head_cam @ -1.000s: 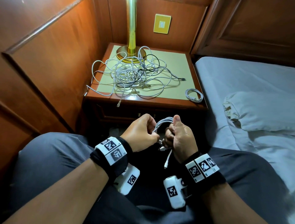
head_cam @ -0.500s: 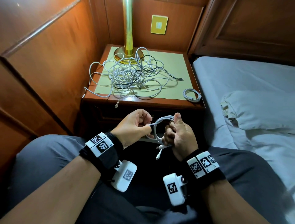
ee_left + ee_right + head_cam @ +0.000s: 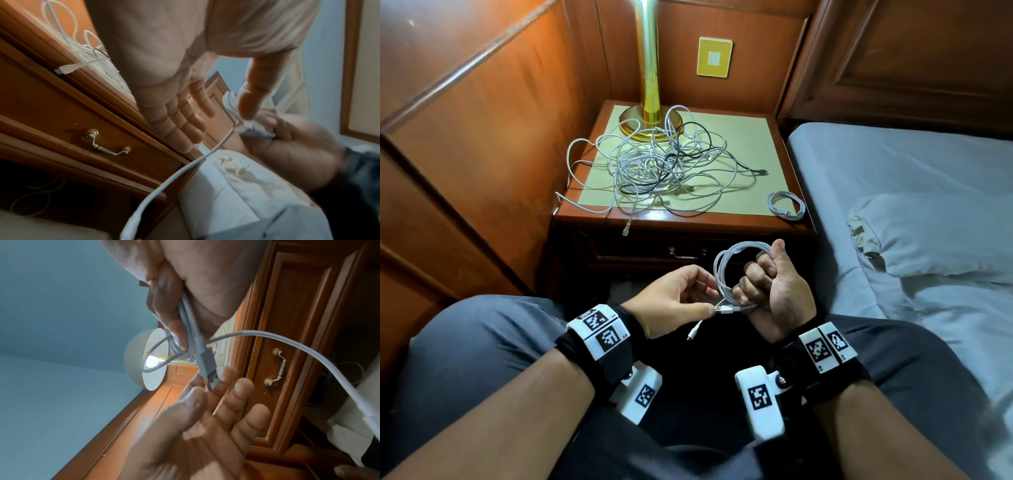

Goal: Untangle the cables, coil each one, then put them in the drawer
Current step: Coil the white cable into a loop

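Head view: the right hand (image 3: 774,287) grips a white coiled cable (image 3: 726,270) above the lap; the left hand (image 3: 674,298), fingers loosely extended, touches its USB plug (image 3: 724,309). One finished coil (image 3: 786,204) lies on the nightstand (image 3: 722,224) beside the tangled pile (image 3: 664,168); most work remains.

Left wrist view: the drawer (image 3: 107,142) is closed.

Right wrist view: no readable writing.

cable tangle (image 3: 664,171) crowds nightstand top (image 3: 750,144), drawer (image 3: 688,253) apparently closed

head looks down, wrist views close, sharing drawer (image 3: 107,142)
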Demonstrator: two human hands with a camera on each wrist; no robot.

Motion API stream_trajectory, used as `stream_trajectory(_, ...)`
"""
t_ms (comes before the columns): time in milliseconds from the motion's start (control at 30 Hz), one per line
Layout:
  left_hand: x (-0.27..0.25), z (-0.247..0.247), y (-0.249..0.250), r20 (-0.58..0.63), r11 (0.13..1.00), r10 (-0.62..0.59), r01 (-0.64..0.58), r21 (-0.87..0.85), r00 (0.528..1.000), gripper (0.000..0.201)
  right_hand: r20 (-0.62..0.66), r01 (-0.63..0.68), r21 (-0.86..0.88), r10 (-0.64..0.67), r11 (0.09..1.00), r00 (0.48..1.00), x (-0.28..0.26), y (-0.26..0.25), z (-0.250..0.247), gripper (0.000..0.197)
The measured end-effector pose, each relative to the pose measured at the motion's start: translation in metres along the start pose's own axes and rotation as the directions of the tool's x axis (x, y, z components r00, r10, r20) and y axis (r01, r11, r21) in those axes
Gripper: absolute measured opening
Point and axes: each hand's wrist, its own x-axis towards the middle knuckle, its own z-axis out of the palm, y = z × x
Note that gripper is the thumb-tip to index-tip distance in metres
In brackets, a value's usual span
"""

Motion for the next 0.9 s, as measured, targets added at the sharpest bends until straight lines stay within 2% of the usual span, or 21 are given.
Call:
stream_trajectory(133,0.000,0.004,0.004,-0.055,0.985,0.012,-0.021,-0.173,0.998,0.046,-0.007,-0.005,-0.010,0.005,1.000,1.000,-0.001,0.000,0.001,0.053)
stream_trajectory(233,-0.001,0.009,0.005,-0.135,0.994,0.057,-0.069,-0.085,0.989,0.046,-0.003,-0.005,-0.009,0.005,1.000,1.000,0.000,0.001,0.000,0.053)
stream_trajectory(300,0.000,0.013,0.004,-0.213,0.990,0.108,-0.124,-0.063,0.971,0.032,0.004,0.007,-0.022,-0.007,1.000,1.000,0.001,0.003,-0.001,0.053)
stream_trajectory(367,0.001,0.011,0.000,-0.284,0.980,0.201,-0.187,0.073,0.938,0.015,0.010,0.034,-0.056,-0.033,0.998,0.999,0.003,0.005,-0.001,0.053)
stream_trajectory(433,0.003,0.010,0.000,-0.291,0.963,0.247,-0.201,0.177,0.924,0.011,0.012,0.091,-0.096,-0.090,0.991,0.996,0.005,0.007,-0.002,0.052)
stream_trajectory(467,0.003,0.010,0.003,-0.293,0.974,0.222,-0.201,0.100,0.930,0.012,0.012,0.130,-0.127,-0.130,0.983,0.991,0.006,0.008,-0.004,0.052)
stream_trajectory(500,0.003,0.010,0.009,-0.311,0.976,0.178,-0.208,-0.066,0.934,0.011,0.015,0.173,-0.175,-0.173,0.969,0.985,0.007,0.008,-0.005,0.052)
stream_trajectory(567,0.003,0.005,0.021,-0.291,0.890,0.104,-0.220,-0.400,0.951,0.010,0.038,0.252,-0.288,-0.253,0.924,0.967,0.010,0.008,-0.008,0.053)
stream_trajectory(633,0.001,-0.004,0.031,-0.239,0.861,0.045,-0.158,-0.483,0.970,0.013,0.071,0.309,-0.365,-0.305,0.878,0.950,0.011,0.005,-0.011,0.052)
stream_trajectory(667,-0.001,-0.010,0.032,-0.203,0.889,0.015,-0.106,-0.445,0.979,0.014,0.076,0.324,-0.391,-0.321,0.861,0.944,0.012,0.004,-0.012,0.052)
stream_trajectory(700,-0.002,-0.016,0.033,-0.187,0.944,-0.003,-0.059,-0.324,0.982,0.016,0.074,0.334,-0.407,-0.334,0.850,0.940,0.013,0.002,-0.014,0.051)
stream_trajectory(733,-0.003,-0.021,0.032,-0.199,0.995,0.019,-0.039,-0.094,0.980,0.020,0.067,0.339,-0.418,-0.344,0.842,0.937,0.014,0.001,-0.015,0.051)
stream_trajectory(767,-0.004,-0.028,0.030,-0.220,0.974,0.072,-0.021,0.224,0.973,0.024,0.054,0.343,-0.428,-0.355,0.836,0.933,0.015,-0.001,-0.017,0.051)
stream_trajectory(800,-0.005,-0.035,0.028,-0.228,0.844,0.134,0.010,0.537,0.964,0.031,0.031,0.345,-0.437,-0.369,0.831,0.929,0.017,-0.003,-0.020,0.053)
stream_trajectory(833,-0.005,-0.042,0.026,-0.228,0.675,0.176,0.051,0.736,0.958,0.039,0.002,0.349,-0.433,-0.386,0.831,0.923,0.019,-0.007,-0.021,0.055)
stream_trajectory(867,-0.007,-0.047,0.026,-0.235,0.573,0.190,0.087,0.815,0.953,0.046,-0.027,0.354,-0.410,-0.399,0.841,0.917,0.020,-0.011,-0.023,0.056)
stream_trajectory(900,-0.007,-0.052,0.025,-0.242,0.556,0.198,0.094,0.826,0.950,0.050,-0.046,0.361,-0.372,-0.405,0.855,0.913,0.022,-0.016,-0.026,0.056)
